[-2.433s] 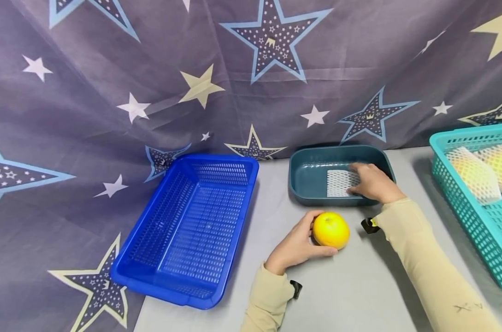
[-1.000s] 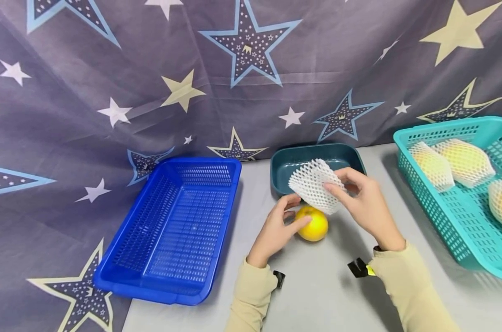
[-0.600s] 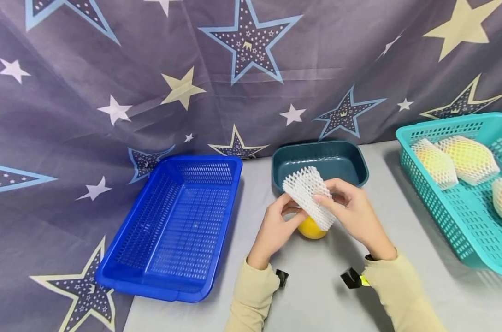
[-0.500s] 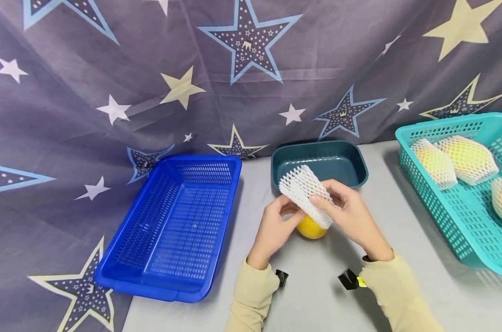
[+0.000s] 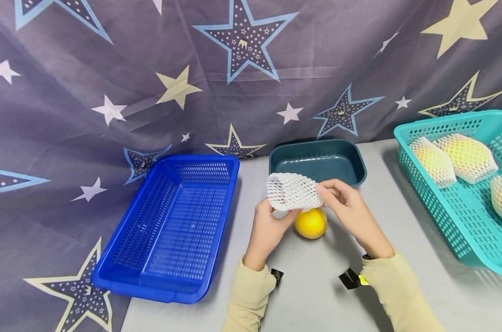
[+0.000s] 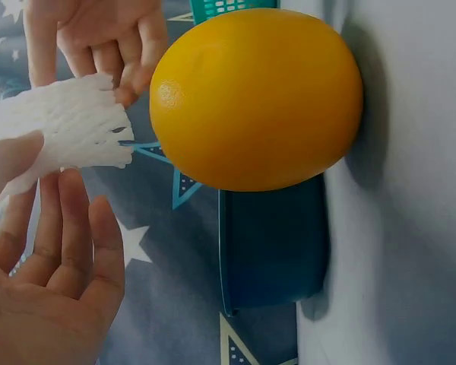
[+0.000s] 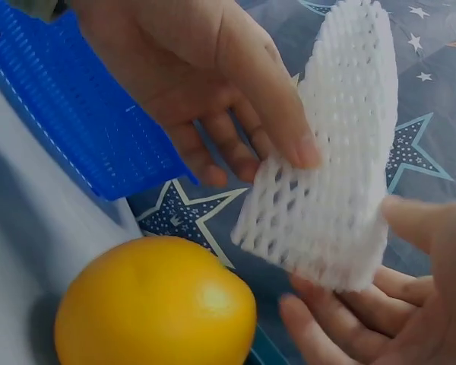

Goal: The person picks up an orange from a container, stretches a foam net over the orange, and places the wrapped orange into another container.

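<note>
A white foam fruit net (image 5: 292,190) is held up between both hands, above and behind a yellow-orange orange (image 5: 311,224) that sits on the table. My left hand (image 5: 268,230) pinches the net from below, its thumb (image 7: 289,137) lying across the mesh in the right wrist view. At the net's right end, my right hand (image 5: 354,214) grips it between thumb and fingers. The left wrist view has the net (image 6: 68,125) stretched sideways and flattened, clear of the orange (image 6: 254,99). Neither hand touches the orange.
A dark teal tray (image 5: 338,182) stands behind the hands. To the left is a blue basket (image 5: 227,216); at the right, a turquoise basket (image 5: 437,203) holds several net-wrapped fruits (image 5: 466,157). A star-patterned cloth (image 5: 300,64) hangs behind the grey-white table (image 5: 313,290).
The right hand took the net out of the teal tray and brought it to the left hand, which let go of the orange. The net has since turned nearly level, uncovering the orange.
</note>
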Tool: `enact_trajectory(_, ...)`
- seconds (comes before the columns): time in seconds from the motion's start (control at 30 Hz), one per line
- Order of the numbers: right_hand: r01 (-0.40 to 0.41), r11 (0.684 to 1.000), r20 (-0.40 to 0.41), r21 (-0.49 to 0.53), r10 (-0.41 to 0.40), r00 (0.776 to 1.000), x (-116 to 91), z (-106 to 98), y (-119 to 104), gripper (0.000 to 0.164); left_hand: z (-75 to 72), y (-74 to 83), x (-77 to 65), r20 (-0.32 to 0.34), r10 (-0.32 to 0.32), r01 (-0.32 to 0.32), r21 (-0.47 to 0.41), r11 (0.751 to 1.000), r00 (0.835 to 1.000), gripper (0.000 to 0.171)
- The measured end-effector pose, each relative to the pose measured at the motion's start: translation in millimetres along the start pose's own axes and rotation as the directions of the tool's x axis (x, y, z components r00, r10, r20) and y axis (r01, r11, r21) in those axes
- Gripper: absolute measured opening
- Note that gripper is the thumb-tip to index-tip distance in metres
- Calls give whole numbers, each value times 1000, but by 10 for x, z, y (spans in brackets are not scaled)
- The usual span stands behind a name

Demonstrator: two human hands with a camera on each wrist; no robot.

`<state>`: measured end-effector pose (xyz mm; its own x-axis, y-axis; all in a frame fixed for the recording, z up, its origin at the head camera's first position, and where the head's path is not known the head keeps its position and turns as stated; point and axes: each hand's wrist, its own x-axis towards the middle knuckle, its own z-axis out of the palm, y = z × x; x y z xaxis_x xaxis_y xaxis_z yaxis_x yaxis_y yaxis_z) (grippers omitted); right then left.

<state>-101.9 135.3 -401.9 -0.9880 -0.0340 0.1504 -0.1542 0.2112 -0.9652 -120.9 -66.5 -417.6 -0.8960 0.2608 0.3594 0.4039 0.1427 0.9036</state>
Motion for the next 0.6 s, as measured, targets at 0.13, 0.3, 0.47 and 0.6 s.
enact_trajectory(0.13, 15, 996, -51, 93, -10, 999, 11, 18, 45, 27, 25, 19, -10, 33, -39, 37, 42, 998, 999, 41)
enact_trajectory(0.3, -10, 974, -19, 225, 15, 1000, 15, 38, 62, 27, 32, 55, -12, 139, -102, 110, -53, 993, 985, 53)
enact_trajectory(0.47, -31, 957, 59, 288, 14, 998, 14, 48, 79, 28, 3, 73, -14, 253, -75, 124, -184, 975, 964, 55)
enact_trajectory(0.6, -36, 936, 102, 349, 0, 995, 10, 40, 104, 27, 10, 71, -8, 249, -73, 127, -207, 970, 966, 49)
